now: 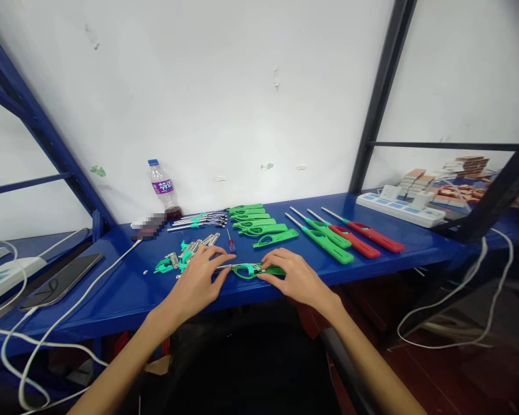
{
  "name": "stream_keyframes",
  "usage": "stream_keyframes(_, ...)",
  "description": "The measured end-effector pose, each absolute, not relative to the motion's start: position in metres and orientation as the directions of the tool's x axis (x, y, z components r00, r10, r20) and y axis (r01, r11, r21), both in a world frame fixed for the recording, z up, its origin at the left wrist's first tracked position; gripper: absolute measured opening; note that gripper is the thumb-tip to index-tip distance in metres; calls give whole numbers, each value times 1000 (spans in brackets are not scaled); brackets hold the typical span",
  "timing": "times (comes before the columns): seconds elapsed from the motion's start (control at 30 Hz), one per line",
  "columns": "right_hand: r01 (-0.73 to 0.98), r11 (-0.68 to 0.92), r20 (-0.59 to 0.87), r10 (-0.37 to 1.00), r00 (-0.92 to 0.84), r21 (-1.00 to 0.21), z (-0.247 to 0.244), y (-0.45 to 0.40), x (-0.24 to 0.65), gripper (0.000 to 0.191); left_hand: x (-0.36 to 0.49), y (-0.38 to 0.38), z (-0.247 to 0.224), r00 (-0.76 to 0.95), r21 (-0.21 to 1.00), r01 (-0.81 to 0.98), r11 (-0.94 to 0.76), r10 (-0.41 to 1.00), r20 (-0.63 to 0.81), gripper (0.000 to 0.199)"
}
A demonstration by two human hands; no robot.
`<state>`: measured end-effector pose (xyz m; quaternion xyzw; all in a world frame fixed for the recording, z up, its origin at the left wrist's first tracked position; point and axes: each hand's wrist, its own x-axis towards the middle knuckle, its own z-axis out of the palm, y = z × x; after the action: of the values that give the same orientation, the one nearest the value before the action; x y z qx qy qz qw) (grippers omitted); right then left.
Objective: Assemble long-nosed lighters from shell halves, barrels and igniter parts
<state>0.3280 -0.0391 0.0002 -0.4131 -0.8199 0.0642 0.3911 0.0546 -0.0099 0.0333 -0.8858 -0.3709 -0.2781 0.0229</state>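
At the front edge of the blue table lies a green lighter housing (245,272), a long-nosed utility lighter with teal parts and thin wires showing in it. My left hand (205,275) pinches the thin metal tube at its left end between thumb and fingertips. On the other end, my right hand (294,278) has thumb and fingers closed at the housing and a small dark part beside the trigger loop. A small screwdriver (231,244) with a purple handle lies just behind. Left of it is a pile of teal pieces and clear-and-metal parts (173,261).
Several green housings (253,222) and a bunch of metal tubes (201,219) lie at the back. Finished-looking green lighters (326,242) and red lighters (374,236) lie right. A bottle (163,185), a phone (63,281), white cables and a power strip (400,208) stand around.
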Motion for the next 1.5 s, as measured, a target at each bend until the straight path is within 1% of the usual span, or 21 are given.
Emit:
stream_keyframes(0.17,614,644,569,741,-355,-456,2,-39,329,8,32,-6,22,490,244,687,-685,685,539,28)
stream_keyframes(0.33,615,635,562,751,-347,-469,3,-39,328,8,34,-2,14,473,323,640,-697,688,550,28)
stream_keyframes(0.5,613,624,549,762,-343,-484,3,-40,327,10,34,1,14,456,382,604,-700,696,555,23)
stream_keyframes(0.63,606,617,547,769,-331,-502,2,-40,327,9,34,2,14,465,379,608,-697,700,542,22)
stream_keyframes(0.87,598,604,535,782,-318,-527,1,-40,326,9,38,-10,15,488,308,639,-705,681,546,23)
stream_keyframes(0.93,596,585,512,800,-313,-549,1,-40,326,10,44,-12,15,487,295,646,-704,677,552,19)
stream_keyframes(1.0,596,566,491,816,-306,-570,2,-40,326,10,50,-10,15,486,297,645,-704,678,552,17)
stream_keyframes(1.1,603,529,454,842,-290,-597,3,-41,326,12,58,-1,14,502,328,623,-710,684,529,21)
stream_keyframes(1.13,603,511,438,854,-279,-612,3,-42,326,14,59,3,13,514,340,610,-715,684,517,19)
stream_keyframes(1.2,605,477,407,875,-262,-638,4,-42,327,27,58,8,11,541,359,583,-729,678,498,19)
stream_keyframes(1.27,616,476,389,877,-281,-628,6,-43,327,40,56,11,9,563,371,556,-744,665,490,28)
stream_keyframes(1.3,628,486,383,872,-304,-607,8,-43,327,43,55,11,8,572,375,543,-751,658,490,30)
stream_keyframes(1.4,667,513,356,857,-372,-540,13,-44,327,43,53,9,5,591,387,509,-769,639,492,34)
stream_keyframes(1.5,678,519,320,855,-408,-521,18,-46,326,42,55,7,4,601,385,498,-777,629,492,37)
